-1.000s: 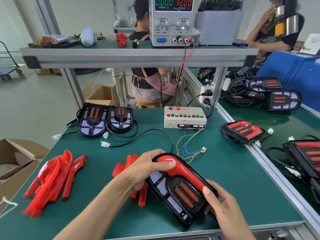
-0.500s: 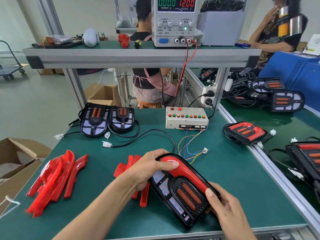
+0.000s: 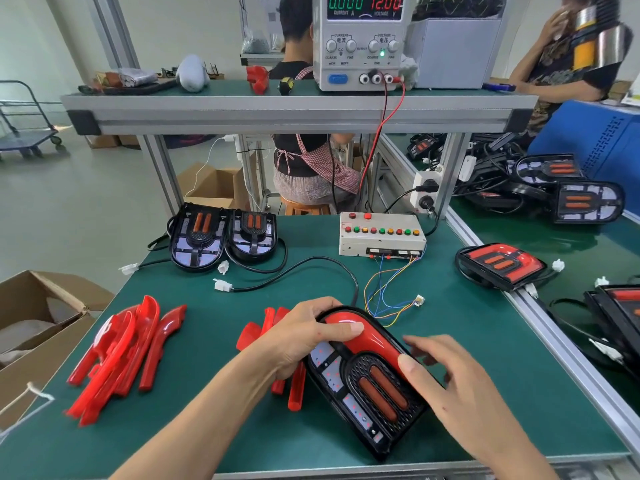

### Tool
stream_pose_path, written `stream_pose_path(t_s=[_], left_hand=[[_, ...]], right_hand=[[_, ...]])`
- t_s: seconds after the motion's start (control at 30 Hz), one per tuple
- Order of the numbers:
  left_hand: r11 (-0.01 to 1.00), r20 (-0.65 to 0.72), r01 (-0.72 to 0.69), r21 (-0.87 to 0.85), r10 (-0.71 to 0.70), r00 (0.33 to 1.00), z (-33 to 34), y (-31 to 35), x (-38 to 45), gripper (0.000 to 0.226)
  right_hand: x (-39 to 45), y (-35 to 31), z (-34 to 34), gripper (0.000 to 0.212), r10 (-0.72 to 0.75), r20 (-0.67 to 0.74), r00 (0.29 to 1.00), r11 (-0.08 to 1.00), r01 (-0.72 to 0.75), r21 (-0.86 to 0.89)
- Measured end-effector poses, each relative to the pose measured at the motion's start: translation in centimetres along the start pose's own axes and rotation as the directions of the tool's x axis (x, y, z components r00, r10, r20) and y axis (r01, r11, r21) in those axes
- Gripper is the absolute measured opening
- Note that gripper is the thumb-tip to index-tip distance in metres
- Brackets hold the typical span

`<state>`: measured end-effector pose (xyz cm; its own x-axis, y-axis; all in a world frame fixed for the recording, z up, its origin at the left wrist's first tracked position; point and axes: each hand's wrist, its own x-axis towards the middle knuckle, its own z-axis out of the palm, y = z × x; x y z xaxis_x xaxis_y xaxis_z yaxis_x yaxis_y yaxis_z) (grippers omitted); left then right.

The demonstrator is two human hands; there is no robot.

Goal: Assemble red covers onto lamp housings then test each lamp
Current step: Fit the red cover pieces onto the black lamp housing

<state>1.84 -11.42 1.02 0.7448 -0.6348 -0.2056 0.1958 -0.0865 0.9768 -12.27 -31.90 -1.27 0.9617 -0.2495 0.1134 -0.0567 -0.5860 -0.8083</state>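
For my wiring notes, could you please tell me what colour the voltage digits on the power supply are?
Red, reading 12.00, on the power supply display; the head view shows it.

Cardboard box beside green bench

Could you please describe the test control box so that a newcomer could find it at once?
Start at the power supply on the upper shelf and follow its red and black leads down to the green bench. The test control box sits there at the back, right of two uncovered lamp housings. It alone is beige, with a row of coloured buttons on top.
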Motion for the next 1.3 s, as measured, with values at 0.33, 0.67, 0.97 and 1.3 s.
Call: stream_pose_path(t_s=[0.33,0.67,0.97,1.3], left_hand=[[0.996,0.099,-0.005,-0.094,0.015,0.995,0.1,0.8,-1.0,0.033],[0.968,0.183,0.121,-0.219,-0.081,0.980,0.2,1.1,-1.0,0.036],[0.974,0.091,0.057,-0.218,-0.038,0.995,1.9,2.1,-0.7,0.016],[0.987,0.028,0.005,-0.160,0.000,1.000,2.4,2.2,-0.8,0.019]], right_hand=[[3.3,-1.9,1.9,0.065,0.037,0.082,0.996,0.998,-0.033,-0.056],[3.0,-1.8,1.2,0.046,0.038,0.149,0.988,0.987,-0.061,0.150],[4.1,-2.8,2.0,0.085,0.051,0.061,0.997,0.998,-0.054,0.041],[3.6,-2.7,2.4,0.087,0.043,0.007,0.999,0.999,-0.043,0.017]])
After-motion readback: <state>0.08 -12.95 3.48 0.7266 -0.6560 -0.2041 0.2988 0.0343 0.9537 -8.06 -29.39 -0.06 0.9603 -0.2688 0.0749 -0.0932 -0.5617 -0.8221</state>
